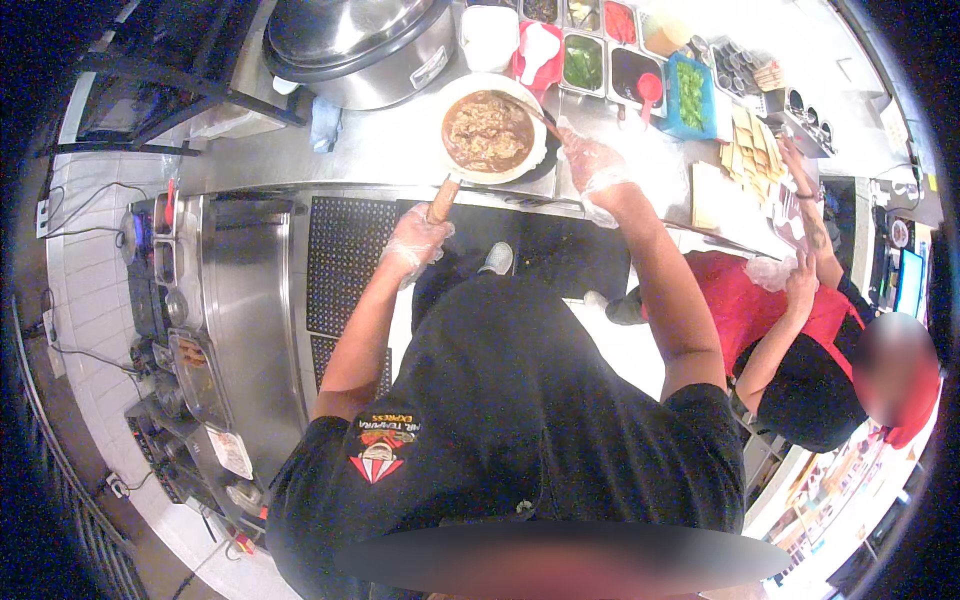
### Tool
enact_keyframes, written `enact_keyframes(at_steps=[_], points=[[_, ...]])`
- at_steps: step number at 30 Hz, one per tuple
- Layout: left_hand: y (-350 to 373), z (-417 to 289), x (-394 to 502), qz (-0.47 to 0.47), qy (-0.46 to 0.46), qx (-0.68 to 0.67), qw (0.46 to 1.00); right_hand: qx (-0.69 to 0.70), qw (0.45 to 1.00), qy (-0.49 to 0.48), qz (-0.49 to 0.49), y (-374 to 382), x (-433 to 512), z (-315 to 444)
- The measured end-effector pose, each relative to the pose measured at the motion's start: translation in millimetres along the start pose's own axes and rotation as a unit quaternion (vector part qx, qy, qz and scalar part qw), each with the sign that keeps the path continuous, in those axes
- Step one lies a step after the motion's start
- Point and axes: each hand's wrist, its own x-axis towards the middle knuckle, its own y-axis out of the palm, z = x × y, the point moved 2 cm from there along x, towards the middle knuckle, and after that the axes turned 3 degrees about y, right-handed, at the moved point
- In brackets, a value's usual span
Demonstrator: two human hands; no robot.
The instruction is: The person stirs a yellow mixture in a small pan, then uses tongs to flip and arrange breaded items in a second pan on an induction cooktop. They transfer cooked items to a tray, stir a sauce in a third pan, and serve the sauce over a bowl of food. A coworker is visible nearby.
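My left hand (418, 238), in a clear plastic glove, grips the wooden handle (445, 201) of a pan at the counter's front edge. Brown meat in sauce (489, 133) lies in a round, pale vessel at the far end of that handle; whether the vessel is the pan itself or a bowl on it, I cannot tell. My right hand (592, 159), gloved too, holds a long thin utensil (525, 105) whose far end reaches over the meat. Just beyond the vessel are a white container (489, 37) and a red one with a white scoop (538, 49).
A large steel cooker (367, 56) stands at the back left. Food pans with greens (583, 63) and dark sauce (630, 73), plus a blue tub of lettuce (688, 94), line the back. A co-worker in a red apron (739, 296) stands close on the right.
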Motion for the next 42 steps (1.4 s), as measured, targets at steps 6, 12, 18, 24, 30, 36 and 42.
enact_keyframes(at_steps=[6, 12, 18, 24, 30, 36, 42], points=[[1.0, -6.3, 10.9, 0.017, 0.035, 0.098, 0.994, 0.013, 0.994, -0.102, -0.032, -1.7, -10.7, 8.7], [-5.1, -9.4, 19.4, 0.026, 0.058, 0.146, 0.987, -0.007, 0.994, -0.086, -0.062, -22.6, -2.1, 4.0], [-9.7, -2.4, 29.6, 0.036, 0.050, 0.118, 0.991, -0.011, 0.978, -0.190, -0.082, -1.7, 5.6, -5.9], [-17.7, 10.1, 50.9, 0.012, 0.078, 0.221, 0.972, -0.097, 0.993, -0.058, -0.007, -11.5, 4.4, -42.4], [-29.9, -5.1, 55.7, -0.006, 0.111, 0.314, 0.943, -0.082, 0.995, -0.054, 0.005, -6.0, -6.1, -47.9], [-33.9, -28.5, 52.4, -0.003, 0.115, 0.348, 0.930, -0.115, 0.991, -0.052, 0.053, 7.9, 0.1, -60.3], [-39.3, -38.0, 55.6, -0.032, 0.148, 0.443, 0.884, -0.064, 0.996, -0.061, 0.007, 12.6, -5.3, -64.9]])
